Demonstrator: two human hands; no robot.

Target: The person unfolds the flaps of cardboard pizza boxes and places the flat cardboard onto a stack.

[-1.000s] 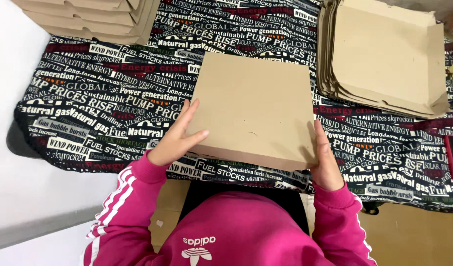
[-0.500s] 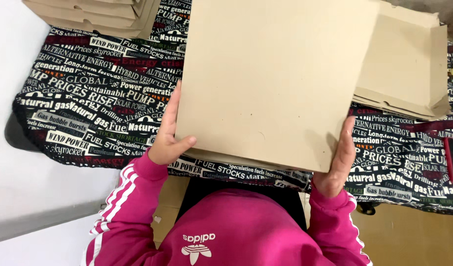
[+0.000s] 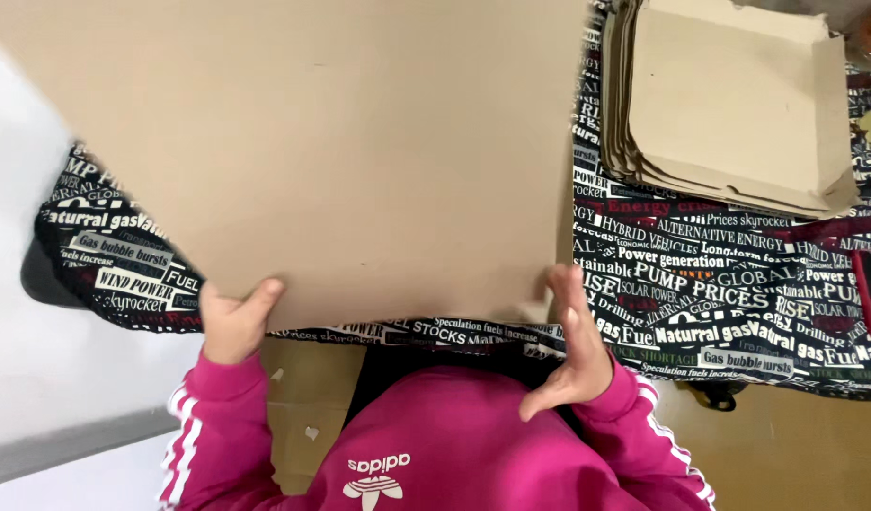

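I hold a large flat brown cardboard box [image 3: 341, 161] raised close to the camera, so that it fills the upper left of the head view and hides most of the table. My left hand [image 3: 232, 322] grips its lower left edge with the thumb on the face. My right hand [image 3: 570, 345] presses flat against its lower right edge, fingers extended. Both arms are in pink sleeves with white stripes.
A stack of several flat brown cardboard boxes [image 3: 738, 104] lies at the back right on a table covered with a black printed cloth [image 3: 719, 284]. A brown cardboard sheet [image 3: 795, 445] lies on the floor below the table edge. A white floor [image 3: 38, 378] shows at left.
The cardboard box has risen from the table toward the camera and shifted left, now covering much of the view. Both hands stayed on its lower edges.
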